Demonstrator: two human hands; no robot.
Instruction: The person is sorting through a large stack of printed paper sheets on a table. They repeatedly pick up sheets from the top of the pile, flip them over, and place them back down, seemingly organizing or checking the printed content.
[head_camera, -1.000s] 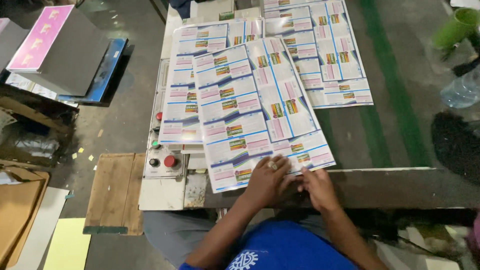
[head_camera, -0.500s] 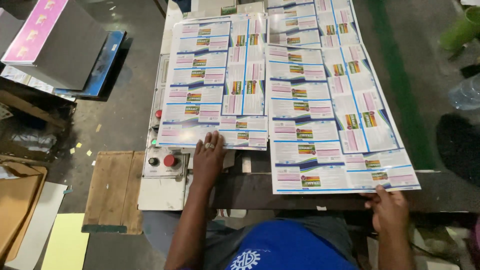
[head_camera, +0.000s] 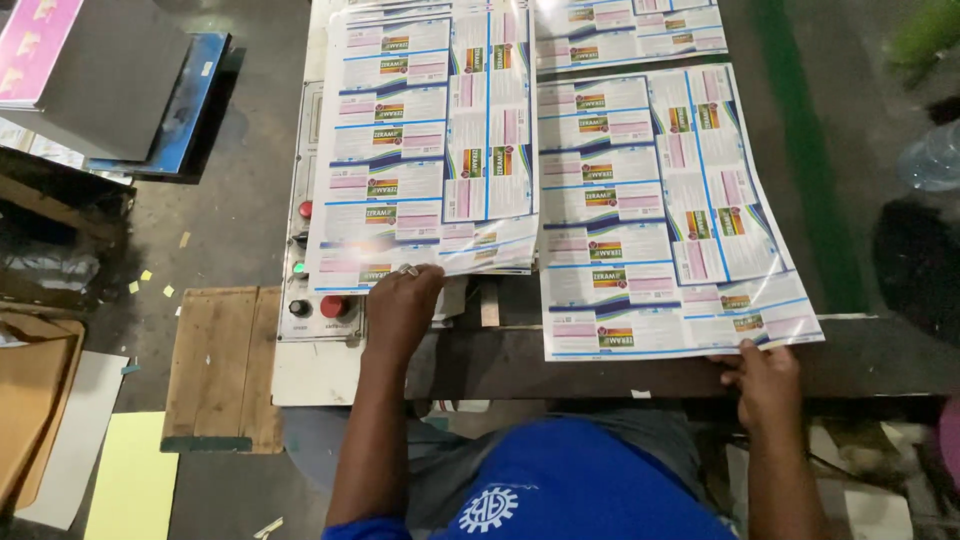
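Observation:
My left hand (head_camera: 402, 305), a ring on one finger, grips the near edge of the left stack of glossy printed sheets (head_camera: 430, 140), lifting that edge slightly. At the right, my right hand (head_camera: 765, 380) pinches the near right corner of a single printed sheet (head_camera: 660, 210) that lies flat beside the stack. Both the sheet and the stack show rows of white, blue and pink label panels. They rest on a dark work table (head_camera: 500, 365), whose front edge is under my hands.
A control panel (head_camera: 312, 290) with red and green buttons sits left of the stack. More printed sheets (head_camera: 630, 30) lie at the far end. A wooden board (head_camera: 222, 365), cardboard and a yellow sheet (head_camera: 130, 480) are on the floor to the left.
My right hand has drawn one sheet off the left stack and laid it flat to the right. My left hand moved left to the stack's near edge and now curls around it.

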